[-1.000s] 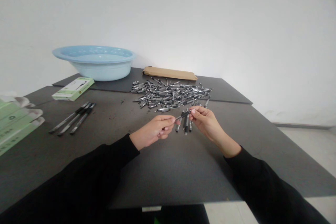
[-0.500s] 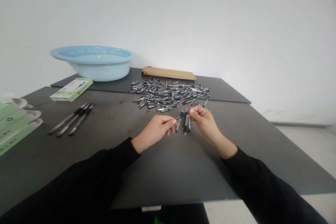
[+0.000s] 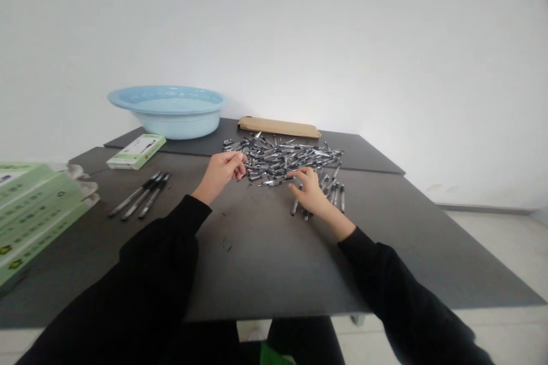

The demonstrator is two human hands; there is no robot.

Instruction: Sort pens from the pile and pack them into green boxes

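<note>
My left hand (image 3: 220, 174) is closed in a pinch at the near left edge of a pile of pens (image 3: 295, 155). A pen (image 3: 253, 141) slants up and away from its fingertips, its lower end hidden by the fingers. Over the near side of the pile, my right hand (image 3: 310, 191) is open, thumb and forefinger apart and nothing between them. Beneath and beside that hand lie several pens (image 3: 335, 197) pointing toward me, partly covered by it. Three pens (image 3: 143, 197) rest side by side on the table to the left.
A light blue basin (image 3: 180, 125) stands at the back left, with a green and white box (image 3: 137, 151) in front of it. Several green boxes (image 3: 40, 205) with open flaps lie at the left edge. A brown cardboard piece (image 3: 278, 127) lies behind the pile on the dark table (image 3: 265, 262).
My hands have moved apart. The left went left and forward with a pen; the right let go of the pen and opened over the pens. The view has shifted slightly.
</note>
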